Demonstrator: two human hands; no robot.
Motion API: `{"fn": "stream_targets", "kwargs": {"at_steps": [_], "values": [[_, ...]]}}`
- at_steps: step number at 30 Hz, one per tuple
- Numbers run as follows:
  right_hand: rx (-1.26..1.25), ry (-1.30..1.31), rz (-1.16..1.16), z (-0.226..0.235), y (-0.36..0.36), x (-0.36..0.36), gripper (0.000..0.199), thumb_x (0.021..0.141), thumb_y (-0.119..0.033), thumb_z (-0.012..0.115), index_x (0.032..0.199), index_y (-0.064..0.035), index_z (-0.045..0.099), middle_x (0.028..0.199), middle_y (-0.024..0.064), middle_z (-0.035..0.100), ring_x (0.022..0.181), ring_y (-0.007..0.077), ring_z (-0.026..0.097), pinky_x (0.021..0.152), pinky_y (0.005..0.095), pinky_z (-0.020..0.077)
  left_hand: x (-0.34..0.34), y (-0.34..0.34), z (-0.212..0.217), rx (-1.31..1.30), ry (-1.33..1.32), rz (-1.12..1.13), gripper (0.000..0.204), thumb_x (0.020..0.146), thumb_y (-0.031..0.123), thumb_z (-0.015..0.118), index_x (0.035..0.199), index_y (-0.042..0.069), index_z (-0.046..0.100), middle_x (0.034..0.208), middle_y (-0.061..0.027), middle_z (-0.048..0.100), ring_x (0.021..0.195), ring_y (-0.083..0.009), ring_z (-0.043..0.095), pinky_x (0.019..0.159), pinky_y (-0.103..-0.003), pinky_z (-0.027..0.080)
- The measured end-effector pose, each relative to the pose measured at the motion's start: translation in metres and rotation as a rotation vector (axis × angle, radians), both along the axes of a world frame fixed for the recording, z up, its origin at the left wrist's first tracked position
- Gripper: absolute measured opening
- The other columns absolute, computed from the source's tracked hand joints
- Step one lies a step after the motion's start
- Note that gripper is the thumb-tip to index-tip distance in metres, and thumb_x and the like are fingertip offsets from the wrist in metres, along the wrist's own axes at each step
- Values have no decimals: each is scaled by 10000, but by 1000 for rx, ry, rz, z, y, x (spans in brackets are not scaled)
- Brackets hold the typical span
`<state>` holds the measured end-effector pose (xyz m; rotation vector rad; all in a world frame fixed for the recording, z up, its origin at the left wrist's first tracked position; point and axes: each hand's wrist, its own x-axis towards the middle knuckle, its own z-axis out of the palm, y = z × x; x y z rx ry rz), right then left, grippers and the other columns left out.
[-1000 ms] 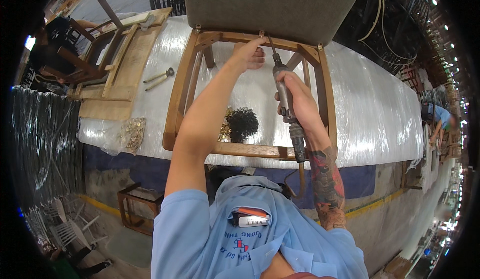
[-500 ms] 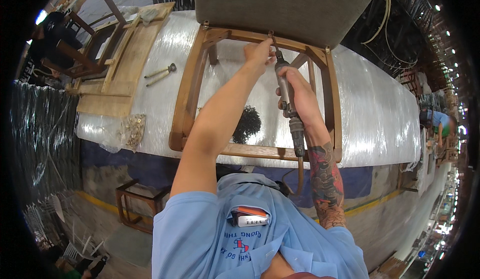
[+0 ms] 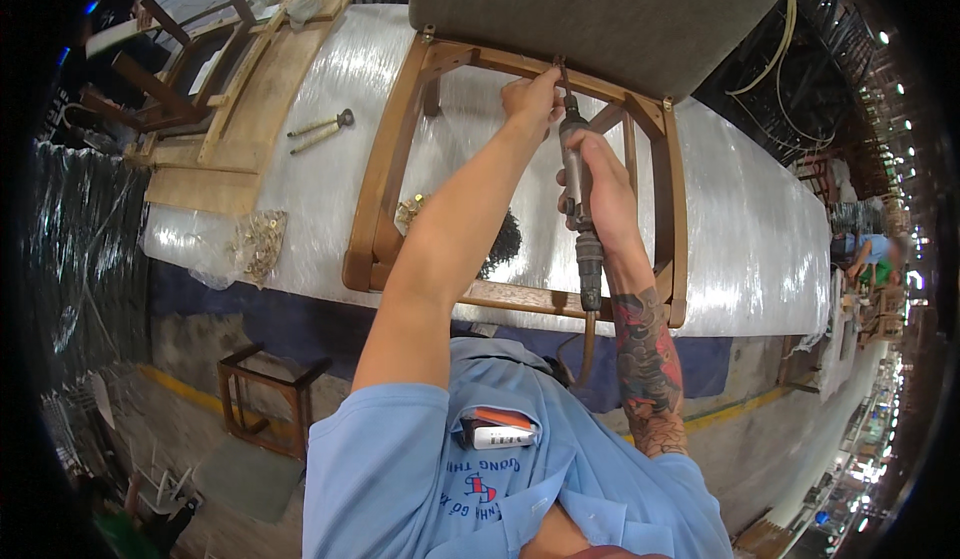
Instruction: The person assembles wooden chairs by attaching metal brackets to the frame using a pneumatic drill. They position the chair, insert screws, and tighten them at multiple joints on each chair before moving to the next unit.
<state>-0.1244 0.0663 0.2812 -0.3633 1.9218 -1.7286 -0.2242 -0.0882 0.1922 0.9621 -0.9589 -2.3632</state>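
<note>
My right hand point(image 3: 603, 181) is wrapped round a pneumatic screwdriver point(image 3: 580, 221), whose bit points away from me at the far rail of a wooden chair frame point(image 3: 385, 184). Pinched closed, my left hand point(image 3: 533, 102) is beside the bit's tip at a small metal bracket point(image 3: 558, 62); whatever its fingertips hold is too small to make out. A grey upholstered panel point(image 3: 595, 14) stands against the far rail. More small brackets sit at that rail's two corners. Inside the frame, a pile of black screws point(image 3: 505, 239) lies partly behind my left forearm, near some brass-coloured brackets point(image 3: 408, 211).
The frame lies on a table covered in shiny plastic wrap point(image 3: 750, 229). To the left are pincers point(image 3: 322, 131), a bag of brass-coloured brackets point(image 3: 262, 244) and a wooden board point(image 3: 215, 189). An air hose point(image 3: 588, 344) hangs from the screwdriver. A wooden stool frame point(image 3: 270, 399) stands on the floor.
The view has shifted slightly, and more of the brass-coloured brackets shows beside my left forearm. Both hands and the screwdriver keep nearly the same place at the far rail.
</note>
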Motion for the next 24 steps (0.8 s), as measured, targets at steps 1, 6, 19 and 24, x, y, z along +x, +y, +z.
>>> {"fn": "stream_targets", "kwargs": {"at_steps": [1,6,19,24], "values": [[14,-8,-7,1,0,1,293,1021,-366,408,1112,-150,584,757,33,584,535,101,564,442,230,430,0,0,-1,5,0,-37,220,777,167,747,767,7,596,707,-92,617,588,-167,584,472,-305,453],[24,-2,-29,2,-3,3,284,1018,-369,415,1091,-161,593,744,26,576,509,94,543,412,232,407,2,-3,1,-20,-39,-64,232,783,179,757,768,8,601,693,-81,611,550,-157,561,451,-283,438],[25,81,-39,-4,-12,3,288,1015,-356,404,1088,-138,577,743,44,589,540,108,570,428,237,419,0,-3,0,-166,-63,-49,313,759,230,769,658,-12,597,597,-107,604,478,-157,550,426,-294,423],[56,28,-42,8,-23,7,269,1008,-361,404,1056,-150,565,746,53,596,527,116,578,411,241,410,0,-8,-7,-384,-183,-65,415,742,341,749,668,-56,653,588,-158,656,550,-219,675,568,-346,530]]}}
